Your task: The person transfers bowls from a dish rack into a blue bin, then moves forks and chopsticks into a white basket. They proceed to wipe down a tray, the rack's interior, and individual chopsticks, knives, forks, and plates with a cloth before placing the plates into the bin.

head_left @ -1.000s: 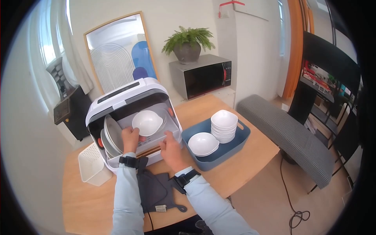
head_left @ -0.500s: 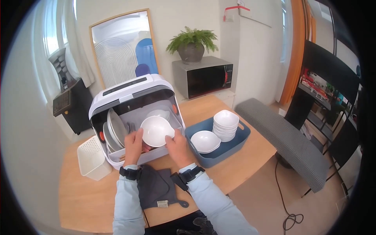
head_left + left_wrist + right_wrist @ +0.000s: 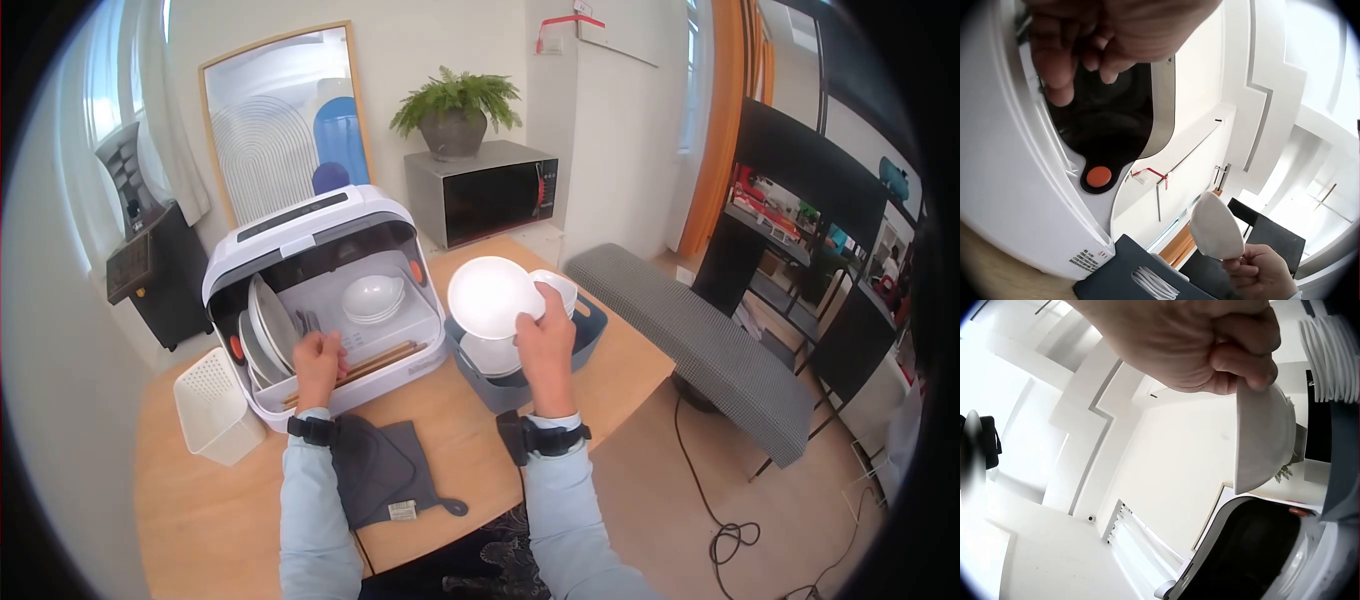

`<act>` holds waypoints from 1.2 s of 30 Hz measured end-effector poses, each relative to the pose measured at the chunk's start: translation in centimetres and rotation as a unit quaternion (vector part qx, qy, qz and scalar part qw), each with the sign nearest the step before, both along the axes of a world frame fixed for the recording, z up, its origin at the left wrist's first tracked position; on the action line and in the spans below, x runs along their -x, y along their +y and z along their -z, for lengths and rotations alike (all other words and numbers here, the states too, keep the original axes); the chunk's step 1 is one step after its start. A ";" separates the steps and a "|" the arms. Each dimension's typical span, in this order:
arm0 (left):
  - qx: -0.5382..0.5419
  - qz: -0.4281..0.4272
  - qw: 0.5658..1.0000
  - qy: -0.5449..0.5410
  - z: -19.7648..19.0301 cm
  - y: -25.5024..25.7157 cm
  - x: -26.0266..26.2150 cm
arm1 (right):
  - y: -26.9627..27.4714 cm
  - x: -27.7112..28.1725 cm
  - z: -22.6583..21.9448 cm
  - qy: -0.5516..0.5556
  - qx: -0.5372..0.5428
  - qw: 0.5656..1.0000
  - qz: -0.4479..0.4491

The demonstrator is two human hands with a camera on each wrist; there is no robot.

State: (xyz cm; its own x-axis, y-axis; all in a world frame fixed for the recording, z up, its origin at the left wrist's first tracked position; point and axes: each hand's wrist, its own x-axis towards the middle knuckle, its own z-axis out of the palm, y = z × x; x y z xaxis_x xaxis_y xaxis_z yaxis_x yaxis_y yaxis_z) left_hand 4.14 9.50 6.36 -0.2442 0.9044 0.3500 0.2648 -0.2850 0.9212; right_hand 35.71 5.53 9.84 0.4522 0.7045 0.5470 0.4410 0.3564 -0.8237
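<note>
Right hand [image 3: 547, 350]: thumb and fingers pinch the rim of a white bowl [image 3: 492, 298] — held tilted above the blue basin [image 3: 503, 392].
Left hand [image 3: 318, 362]: fingers loosely curled, holding nothing, over the dish cabinet's [image 3: 403, 374] front edge, near the chopsticks [image 3: 380, 361].
Basin: beside the cabinet, near the table's [image 3: 610, 400] right edge.
Grey cloth [image 3: 385, 470]: towards the table's near edge.

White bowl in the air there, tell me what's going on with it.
A person's right hand pinches the white bowl by its rim above a blue-grey bin with more bowls in it. The left hand, loosely curled, hovers at the front of the open dish cabinet, which holds upright plates, a short bowl stack and chopsticks.
</note>
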 end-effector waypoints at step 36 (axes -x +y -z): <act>0.029 0.019 0.999 -0.007 -0.3 0.3 0.4 | 5.1 14.8 5.6 -0.220 0.033 0.951 -0.213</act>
